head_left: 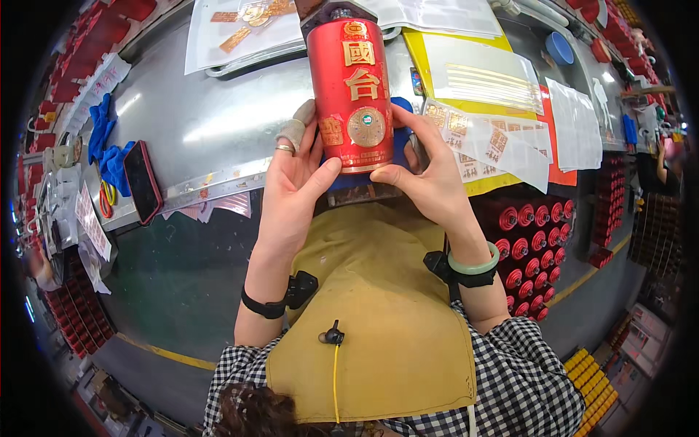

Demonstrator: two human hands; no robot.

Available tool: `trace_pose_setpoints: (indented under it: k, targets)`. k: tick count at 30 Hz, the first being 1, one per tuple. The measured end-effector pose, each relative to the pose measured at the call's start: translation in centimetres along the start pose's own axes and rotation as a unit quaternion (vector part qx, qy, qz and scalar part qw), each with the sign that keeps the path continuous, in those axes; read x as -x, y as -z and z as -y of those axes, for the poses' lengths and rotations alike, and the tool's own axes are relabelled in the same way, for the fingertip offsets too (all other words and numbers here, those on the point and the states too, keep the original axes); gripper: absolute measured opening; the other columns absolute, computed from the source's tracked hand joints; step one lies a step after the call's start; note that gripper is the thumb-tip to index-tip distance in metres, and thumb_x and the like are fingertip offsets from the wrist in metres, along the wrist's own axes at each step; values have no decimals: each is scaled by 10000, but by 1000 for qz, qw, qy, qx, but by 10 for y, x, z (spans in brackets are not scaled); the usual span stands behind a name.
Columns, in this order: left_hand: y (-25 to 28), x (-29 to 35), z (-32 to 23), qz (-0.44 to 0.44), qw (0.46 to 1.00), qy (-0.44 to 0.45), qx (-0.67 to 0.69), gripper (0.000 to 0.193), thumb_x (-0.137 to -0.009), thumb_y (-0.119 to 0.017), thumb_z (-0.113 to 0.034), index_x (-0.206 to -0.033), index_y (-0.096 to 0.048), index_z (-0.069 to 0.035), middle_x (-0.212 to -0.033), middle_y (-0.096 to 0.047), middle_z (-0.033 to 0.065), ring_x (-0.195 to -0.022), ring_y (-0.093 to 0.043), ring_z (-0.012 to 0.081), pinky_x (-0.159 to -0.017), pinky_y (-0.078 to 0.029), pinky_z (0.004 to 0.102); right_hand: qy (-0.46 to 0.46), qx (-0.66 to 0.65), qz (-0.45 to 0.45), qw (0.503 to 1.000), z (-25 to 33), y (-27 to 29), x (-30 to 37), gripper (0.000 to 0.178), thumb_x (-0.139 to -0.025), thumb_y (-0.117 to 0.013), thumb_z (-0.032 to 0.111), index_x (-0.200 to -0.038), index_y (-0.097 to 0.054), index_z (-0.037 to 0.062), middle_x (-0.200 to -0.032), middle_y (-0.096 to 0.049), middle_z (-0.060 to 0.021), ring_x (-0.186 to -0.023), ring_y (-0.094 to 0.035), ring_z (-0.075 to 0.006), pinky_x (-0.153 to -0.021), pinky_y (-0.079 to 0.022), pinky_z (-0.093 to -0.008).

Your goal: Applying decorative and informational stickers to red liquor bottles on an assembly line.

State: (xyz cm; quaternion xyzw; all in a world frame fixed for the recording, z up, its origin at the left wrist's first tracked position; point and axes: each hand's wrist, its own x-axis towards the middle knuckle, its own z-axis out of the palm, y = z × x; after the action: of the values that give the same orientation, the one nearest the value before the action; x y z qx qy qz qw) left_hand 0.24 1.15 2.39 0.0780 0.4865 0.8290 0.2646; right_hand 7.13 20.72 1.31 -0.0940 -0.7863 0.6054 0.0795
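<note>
A red bottle [351,109] with raised gold characters, a round gold medallion and a dark top stands in front of me at the table's front edge. My left hand [295,171] is closed against its lower left side, thumb near the base. It wears a ring, and a pale wrap covers one finger. From the other side my right hand [429,167] grips the lower right, its thumb at the bottom rim and its index finger along the side. Both hands' other fingers are partly hidden behind the bottle.
On the metal table [218,120] lie sheets of gold stickers [484,138], a yellow sheet [419,51], a phone [143,182], blue cloths [109,156] and scissors [107,198]. A blue cup [559,48] stands at the far right. Stacked red bottles [535,251] fill the space below right.
</note>
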Motion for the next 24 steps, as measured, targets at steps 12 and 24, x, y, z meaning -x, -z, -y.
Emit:
trace_pose_setpoints:
  k: [12,24]
  targets:
    - [8,-11,3,-34,989,-59,-127,662,-971,-698,5,-1550,-382,52,-1529,-497,188,-1421,-499,266,-1184,-430,444,6,10,1,1000,-2,0,1,867,-727,-939,225,-1454,-545,-34,-1257,-618,-141,-1209,-588,-264,-1066,-448,-384]
    - [13,-14,-2,-19,981,-62,-181,630,-974,-677,27,-1538,-400,71,-1525,-516,197,-1434,-494,259,-1183,-436,444,-1,8,1,1000,2,0,0,863,-722,-940,230,-1446,-551,-36,-1254,-621,-140,-1212,-593,-266,-1063,-456,-386]
